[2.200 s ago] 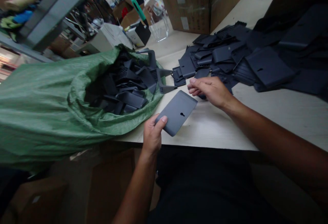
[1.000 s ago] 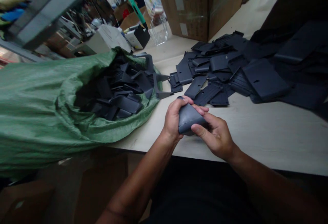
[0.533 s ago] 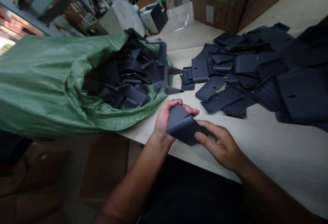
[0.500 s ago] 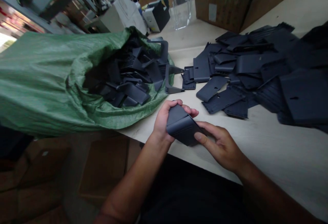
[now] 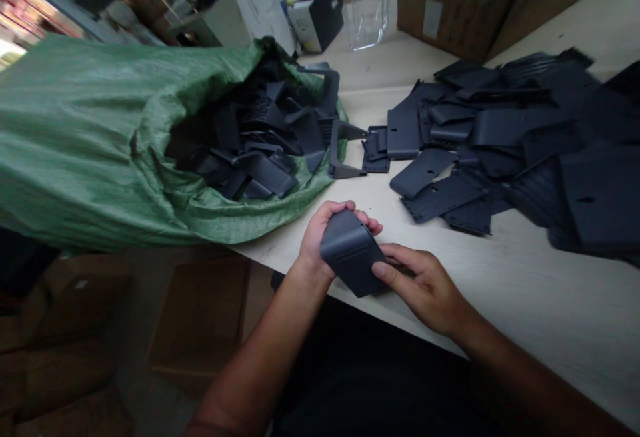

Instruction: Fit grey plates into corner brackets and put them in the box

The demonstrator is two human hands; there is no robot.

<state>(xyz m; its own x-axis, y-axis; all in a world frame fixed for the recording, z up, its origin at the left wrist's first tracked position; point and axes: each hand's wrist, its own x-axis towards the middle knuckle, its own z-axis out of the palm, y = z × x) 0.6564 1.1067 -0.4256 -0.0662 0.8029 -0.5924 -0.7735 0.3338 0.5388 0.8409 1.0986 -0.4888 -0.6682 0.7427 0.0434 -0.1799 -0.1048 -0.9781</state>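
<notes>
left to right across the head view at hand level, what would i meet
Green woven sack, bare left hand, smooth dark grey plastic piece, bare right hand, heap of dark grey plastic parts.

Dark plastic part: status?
Left hand and right hand both on the dark plastic part. Part up near the table's front edge. Nothing seen blocking either hand.

Dark gray plastic cover (image 5: 354, 255): rounded bend, fine parallel lines on face, held tilted in my left hand (image 5: 316, 240), right thumb and fingers of my right hand (image 5: 425, 283) on its edge, near the tabletop's (image 5: 530, 283) front edge.
</notes>
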